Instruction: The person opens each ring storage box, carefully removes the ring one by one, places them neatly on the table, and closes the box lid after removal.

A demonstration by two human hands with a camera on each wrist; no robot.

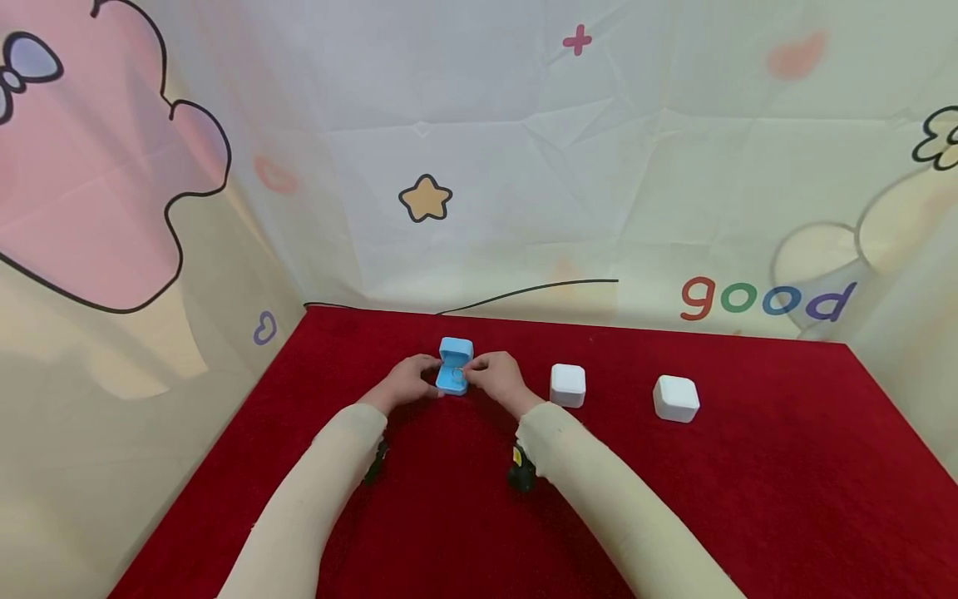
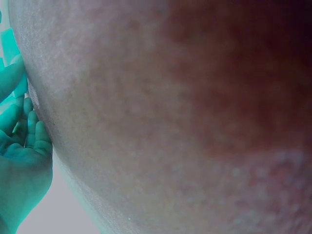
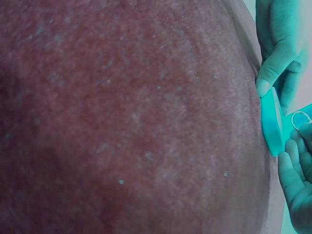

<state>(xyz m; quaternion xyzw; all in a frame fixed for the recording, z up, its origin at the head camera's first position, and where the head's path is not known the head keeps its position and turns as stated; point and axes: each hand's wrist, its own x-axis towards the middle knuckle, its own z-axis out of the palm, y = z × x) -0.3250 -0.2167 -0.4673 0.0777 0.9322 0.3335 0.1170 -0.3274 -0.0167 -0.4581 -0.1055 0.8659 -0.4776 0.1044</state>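
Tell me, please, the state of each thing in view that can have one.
Blue square ring box: open, lid raised.
Thin golden ring: pinched.
Left white rounded box: closed.
Right white rounded box: closed.
Left hand: grips the ring box.
Right hand: pinches the ring.

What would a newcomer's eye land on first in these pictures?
Probably the small, light-blue, rounded box, open with a thin metallic-looking ring, between the left hand and right hand. The deep-red cloth beneath is striking too, with two white, rounded, cube-like boxes to the right. Behind, multicoloured "good" lettering marks the pale backdrop at right.
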